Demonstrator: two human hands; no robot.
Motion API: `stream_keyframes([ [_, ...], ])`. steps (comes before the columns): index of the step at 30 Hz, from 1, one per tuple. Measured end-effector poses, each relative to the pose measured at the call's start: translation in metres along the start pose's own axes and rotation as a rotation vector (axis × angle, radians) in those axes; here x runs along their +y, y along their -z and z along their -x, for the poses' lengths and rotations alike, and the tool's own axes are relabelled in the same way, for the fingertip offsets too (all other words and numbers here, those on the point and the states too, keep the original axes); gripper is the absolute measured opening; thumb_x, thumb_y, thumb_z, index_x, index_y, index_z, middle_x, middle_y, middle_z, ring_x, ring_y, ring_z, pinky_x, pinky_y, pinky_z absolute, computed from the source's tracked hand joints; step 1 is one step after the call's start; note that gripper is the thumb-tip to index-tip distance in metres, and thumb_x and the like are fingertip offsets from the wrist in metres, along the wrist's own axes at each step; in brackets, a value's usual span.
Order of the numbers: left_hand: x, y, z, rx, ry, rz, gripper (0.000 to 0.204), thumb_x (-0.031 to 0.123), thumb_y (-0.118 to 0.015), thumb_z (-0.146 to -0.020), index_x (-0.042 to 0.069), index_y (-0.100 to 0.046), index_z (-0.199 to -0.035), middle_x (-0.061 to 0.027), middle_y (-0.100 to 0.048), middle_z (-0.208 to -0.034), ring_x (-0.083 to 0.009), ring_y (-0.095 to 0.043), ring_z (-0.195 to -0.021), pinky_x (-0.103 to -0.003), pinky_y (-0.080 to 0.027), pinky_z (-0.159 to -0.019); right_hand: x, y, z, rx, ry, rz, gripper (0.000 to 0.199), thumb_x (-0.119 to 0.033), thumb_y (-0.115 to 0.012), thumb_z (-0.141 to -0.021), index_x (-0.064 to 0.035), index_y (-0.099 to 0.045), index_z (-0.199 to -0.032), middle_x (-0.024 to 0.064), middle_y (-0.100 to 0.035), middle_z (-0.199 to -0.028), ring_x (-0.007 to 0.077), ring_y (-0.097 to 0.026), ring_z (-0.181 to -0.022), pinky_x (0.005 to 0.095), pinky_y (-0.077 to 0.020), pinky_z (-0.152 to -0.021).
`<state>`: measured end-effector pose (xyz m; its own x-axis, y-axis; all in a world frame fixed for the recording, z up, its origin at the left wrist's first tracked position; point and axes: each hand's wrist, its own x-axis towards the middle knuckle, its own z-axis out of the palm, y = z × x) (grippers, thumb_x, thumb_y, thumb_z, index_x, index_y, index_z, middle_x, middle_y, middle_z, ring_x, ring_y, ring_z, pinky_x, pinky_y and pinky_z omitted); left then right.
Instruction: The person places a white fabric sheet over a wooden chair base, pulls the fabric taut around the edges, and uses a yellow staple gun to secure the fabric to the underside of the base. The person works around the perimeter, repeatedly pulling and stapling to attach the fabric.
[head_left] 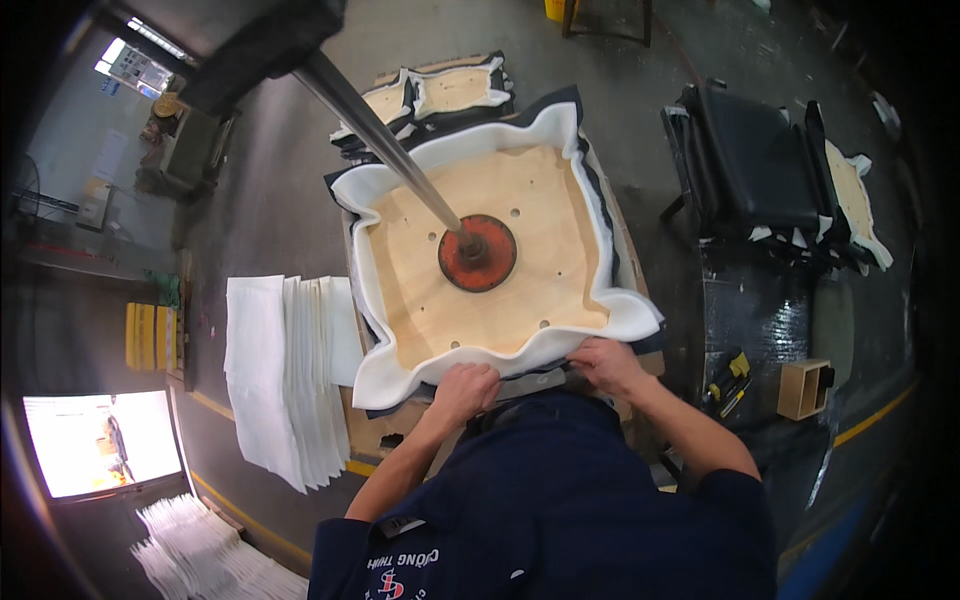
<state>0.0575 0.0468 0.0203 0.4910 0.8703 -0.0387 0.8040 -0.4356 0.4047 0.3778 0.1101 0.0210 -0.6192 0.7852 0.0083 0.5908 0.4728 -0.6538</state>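
One board (495,315): on the bench (372,428), inside white padding (376,392), under a red disc (490,274).
Left hand (466,391): narrow, gripping the dark cover (563,97) at its near edge.
Right hand (607,366): pinching that edge.
Box (790,389): wooden, contents unclear.

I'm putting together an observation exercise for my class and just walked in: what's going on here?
A person holds the near edge of a black cover with the left hand and right hand; whether they also pinch the white padding is unclear. Cover and padding stand up around a wooden panel, not folded flat over it. A red disc on a metal rod rests on the panel. White sheets lie to the left.
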Motion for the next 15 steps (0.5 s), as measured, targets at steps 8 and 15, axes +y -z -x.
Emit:
stream_keyframes([
  [8, 0.005, -0.009, 0.003, 0.007, 0.048, 0.020, 0.021, 0.027, -0.069, -0.091, 0.009, -0.062, -0.082, -0.0083, -0.062, -0.078, -0.0307, -0.066, -0.079, -0.044, -0.050, -0.071, 0.035, 0.014, 0.015, 0.153, 0.105, 0.118, 0.026, -0.011, -0.077, -0.074, -0.0159, -0.079, -0.100, 0.0015, -0.075, -0.108, 0.0228, -0.067, -0.110, 0.0459, -0.0455, -0.098],
  [15, 0.016, 0.003, -0.002, 0.049, 0.136, 0.020, 0.021, 0.026, -0.072, -0.088, 0.009, -0.060, -0.083, -0.0105, -0.062, -0.082, -0.0337, -0.065, -0.081, -0.047, -0.050, -0.072, 0.013, 0.025, -0.002, 0.034, 0.056, 0.215, 0.017, -0.019, -0.077, -0.078, -0.0171, -0.078, -0.095, 0.0013, -0.072, -0.097, 0.0243, -0.066, -0.106, 0.0474, -0.0421, -0.099],
])
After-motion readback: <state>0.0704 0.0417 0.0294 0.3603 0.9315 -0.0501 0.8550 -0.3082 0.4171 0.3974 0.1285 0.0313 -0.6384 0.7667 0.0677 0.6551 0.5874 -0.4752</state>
